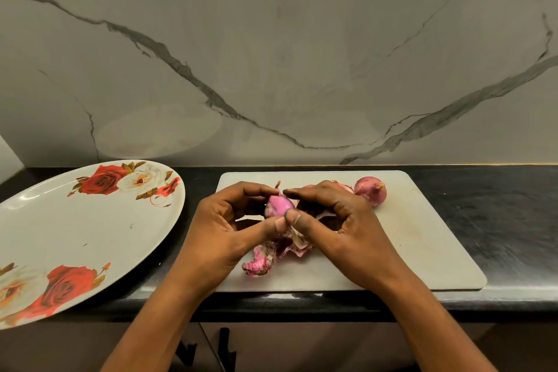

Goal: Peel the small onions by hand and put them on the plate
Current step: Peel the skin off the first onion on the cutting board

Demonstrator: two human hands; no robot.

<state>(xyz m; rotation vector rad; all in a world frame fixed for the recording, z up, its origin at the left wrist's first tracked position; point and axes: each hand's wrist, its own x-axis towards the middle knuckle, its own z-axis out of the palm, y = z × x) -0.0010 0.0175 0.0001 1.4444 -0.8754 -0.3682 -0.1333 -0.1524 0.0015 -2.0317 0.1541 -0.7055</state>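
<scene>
While the left hand and right hand, fingers curled, pinch one half-peeled onion, one unpeeled onion lies nearby.

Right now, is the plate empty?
Empty: the plate shows only its rose print. One onion is between the left hand and right hand; a second onion lies on the board.

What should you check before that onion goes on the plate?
1. Grip: the left hand and right hand both pinch the onion: ok.
2. Skin fully off: cannot tell, fingers hide part of it.
3. Plate has bare room, left of the board: ok.
4. Peels lie on the board below the hands: ok.
5. All onions peeled: not ok, an unpeeled onion waits at the board's far side.
</scene>
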